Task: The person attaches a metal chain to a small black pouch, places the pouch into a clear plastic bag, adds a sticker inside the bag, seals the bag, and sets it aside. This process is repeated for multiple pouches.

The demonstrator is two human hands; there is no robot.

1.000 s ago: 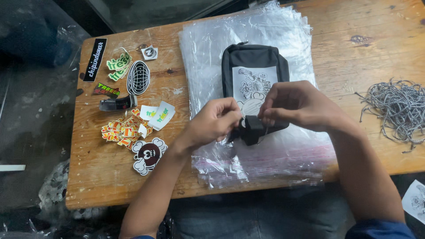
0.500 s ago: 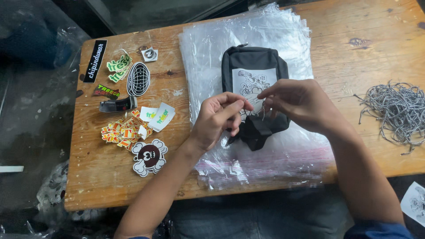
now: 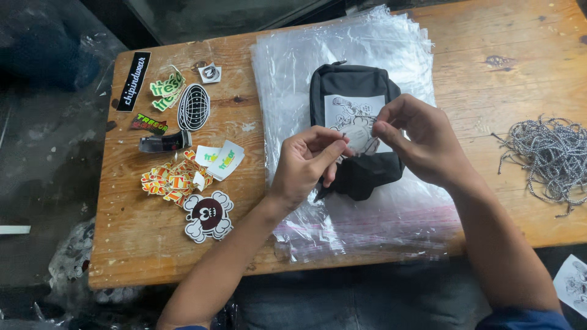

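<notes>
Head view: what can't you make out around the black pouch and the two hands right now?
- What the left hand and right hand pinch between them: too small, covered by fingertips.
- Lower part of the black pouch: hidden behind both hands.
- White printed sheet at bottom right: cut off by the frame edge.
- Cord pile: right side cut off.

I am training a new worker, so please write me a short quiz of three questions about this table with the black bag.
1. True or false: the black bag lies on a stack of clear plastic bags.
2. Which hand is nearer to the stickers? A) left hand B) right hand
3. Fill in: the pile of grey cords lies on the wooden table to the person's ____ side.

Key: 1 true; 2 A; 3 right.
</notes>
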